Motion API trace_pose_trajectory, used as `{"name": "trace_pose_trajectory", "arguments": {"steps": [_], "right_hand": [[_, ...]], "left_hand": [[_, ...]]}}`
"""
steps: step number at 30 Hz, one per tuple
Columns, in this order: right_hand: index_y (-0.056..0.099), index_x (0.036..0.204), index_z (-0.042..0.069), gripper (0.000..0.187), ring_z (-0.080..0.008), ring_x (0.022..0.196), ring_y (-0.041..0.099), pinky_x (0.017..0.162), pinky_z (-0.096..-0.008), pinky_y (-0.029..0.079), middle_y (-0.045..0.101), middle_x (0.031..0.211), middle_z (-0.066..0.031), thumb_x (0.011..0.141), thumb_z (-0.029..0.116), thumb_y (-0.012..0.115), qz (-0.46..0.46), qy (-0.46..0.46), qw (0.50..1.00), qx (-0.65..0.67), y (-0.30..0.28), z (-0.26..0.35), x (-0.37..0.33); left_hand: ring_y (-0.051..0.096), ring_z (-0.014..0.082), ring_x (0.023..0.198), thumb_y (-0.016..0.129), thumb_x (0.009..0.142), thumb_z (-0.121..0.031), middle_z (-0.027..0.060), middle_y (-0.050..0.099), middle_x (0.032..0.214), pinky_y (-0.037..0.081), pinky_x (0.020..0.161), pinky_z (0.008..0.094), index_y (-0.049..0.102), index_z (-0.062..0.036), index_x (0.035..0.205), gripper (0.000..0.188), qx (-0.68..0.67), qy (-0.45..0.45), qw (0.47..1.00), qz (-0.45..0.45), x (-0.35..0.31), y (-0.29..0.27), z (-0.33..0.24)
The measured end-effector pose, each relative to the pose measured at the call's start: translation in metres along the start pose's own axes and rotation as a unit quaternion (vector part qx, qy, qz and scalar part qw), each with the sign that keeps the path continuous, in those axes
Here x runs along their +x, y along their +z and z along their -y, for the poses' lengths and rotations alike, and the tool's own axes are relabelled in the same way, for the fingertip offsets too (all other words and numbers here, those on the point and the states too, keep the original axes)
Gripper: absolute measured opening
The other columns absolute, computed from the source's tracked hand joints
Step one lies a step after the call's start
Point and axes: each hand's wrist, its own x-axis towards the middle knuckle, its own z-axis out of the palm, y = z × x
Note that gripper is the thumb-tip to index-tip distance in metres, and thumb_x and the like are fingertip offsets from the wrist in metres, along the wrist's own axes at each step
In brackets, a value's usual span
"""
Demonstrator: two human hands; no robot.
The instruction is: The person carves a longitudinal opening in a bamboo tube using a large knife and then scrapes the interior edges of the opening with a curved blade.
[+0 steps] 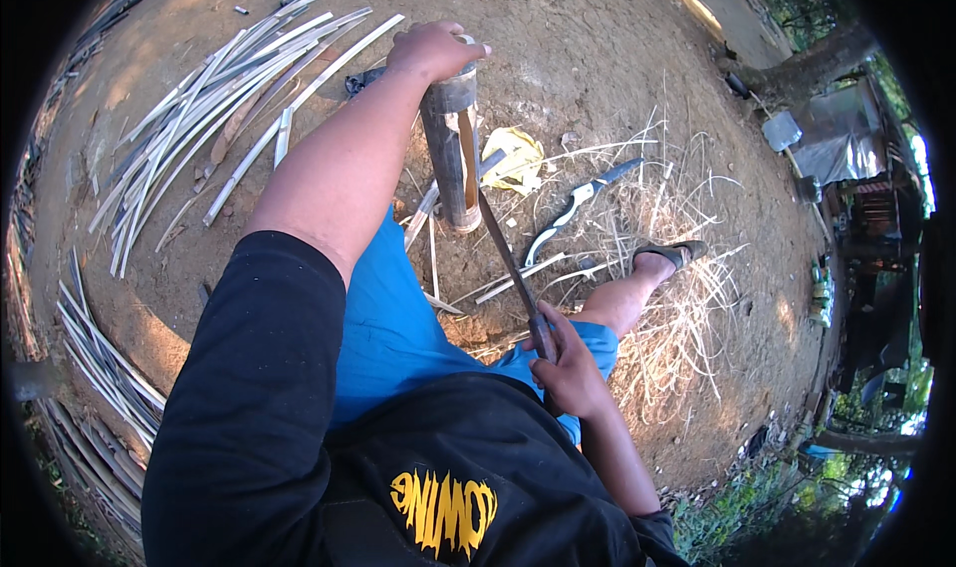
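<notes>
A thick, dark bamboo section (443, 144) stands nearly upright on the ground in front of me, with a long pale opening down its right side. My left hand (436, 51) is closed over its top end. Lower and to the right, my right hand (570, 366) grips the dark handle of a long knife (513, 268). The blade slants up and left, its tip beside the bamboo's lower right side; whether it touches cannot be told. Just right of the bamboo lie a crumpled yellow wrapper (518, 159) and a folding saw (578, 204) with a pale handle.
Long split bamboo strips (229, 99) are heaped on the dirt at the upper left, with another bundle (105, 353) at the left edge. Thin shavings (682, 318) spread around my sandalled foot (669, 256). A tree trunk (827, 59) and a shelter (851, 134) stand at the far right.
</notes>
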Motion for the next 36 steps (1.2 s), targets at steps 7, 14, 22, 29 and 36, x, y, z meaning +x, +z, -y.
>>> {"name": "trace_pose_trajectory", "arguments": {"steps": [7,14,22,29,36], "right_hand": [[0.024,0.157,0.004,0.084,-0.0165,0.075,0.062,0.068,-0.0307,0.053,0.064,0.112,-0.0141,0.081,-0.001,0.06,0.017,0.025,0.999,0.028,0.001,-0.008,0.011],[0.015,0.159,0.002,0.09,-0.0169,0.077,0.062,0.068,-0.0305,0.053,0.063,0.118,-0.0174,0.082,-0.006,0.061,0.027,0.037,0.995,0.085,-0.003,-0.022,0.017],[0.017,0.159,0.001,0.086,-0.0163,0.08,0.064,0.072,-0.0324,0.054,0.063,0.115,-0.0198,0.086,0.002,0.064,0.0,-0.064,0.926,0.372,0.01,-0.016,0.02],[0.04,0.148,-0.003,0.065,-0.0097,0.068,0.055,0.065,-0.0232,0.046,0.062,0.095,-0.0047,0.088,0.01,0.063,-0.015,0.016,0.955,0.297,0.009,-0.059,0.024],[0.038,0.149,-0.002,0.066,-0.0094,0.072,0.055,0.064,-0.0227,0.044,0.058,0.093,-0.0034,0.088,0.007,0.061,-0.033,0.001,0.923,0.384,0.025,-0.054,0.027]], "left_hand": [[0.043,0.0392,0.139,0.065,0.081,-0.069,0.0138,0.05,0.151,0.044,0.11,0.0499,0.055,-0.0234,0.145,0.079,-0.017,-0.057,0.998,0.033,0.008,-0.005,0.014],[0.059,0.0322,0.127,0.063,0.081,-0.071,0.0178,0.061,0.137,0.043,0.107,0.0471,0.06,-0.0129,0.139,0.082,-0.028,-0.113,0.993,-0.005,0.009,-0.009,0.043],[0.051,0.0404,0.134,0.058,0.088,-0.065,0.0204,0.053,0.147,0.036,0.114,0.0492,0.055,-0.0095,0.143,0.078,-0.015,-0.163,0.986,0.026,0.03,-0.021,0.131],[0.055,0.0357,0.127,0.065,0.087,-0.058,0.0189,0.053,0.145,0.056,0.084,0.0549,0.05,-0.0059,0.145,0.079,-0.094,-0.28,0.946,0.136,-0.023,-0.056,0.13],[0.054,0.0365,0.126,0.066,0.085,-0.064,0.0133,0.056,0.14,0.052,0.088,0.0573,0.049,-0.0152,0.144,0.079,-0.087,-0.36,0.899,0.233,-0.059,-0.073,0.183]]}}
